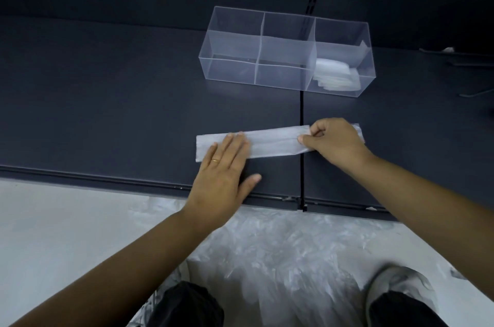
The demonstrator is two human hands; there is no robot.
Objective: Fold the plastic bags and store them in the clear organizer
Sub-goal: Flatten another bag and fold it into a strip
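A translucent plastic bag (pixel 272 143), folded into a long narrow strip, lies on the dark shelf (pixel 107 102). My left hand (pixel 224 174) presses flat on the strip's left part, fingers straight. My right hand (pixel 334 143) pinches the strip's right end between thumb and curled fingers, lifting that end slightly. Behind it stands the clear organizer (pixel 287 50), with several compartments. Folded bags (pixel 334 74) lie in its near right compartment.
A heap of loose plastic bags (pixel 280 246) lies on the pale floor below the shelf's front edge (pixel 93 178). A vertical seam (pixel 302 139) splits the shelf. Thin metal hooks (pixel 475 93) lie at the far right.
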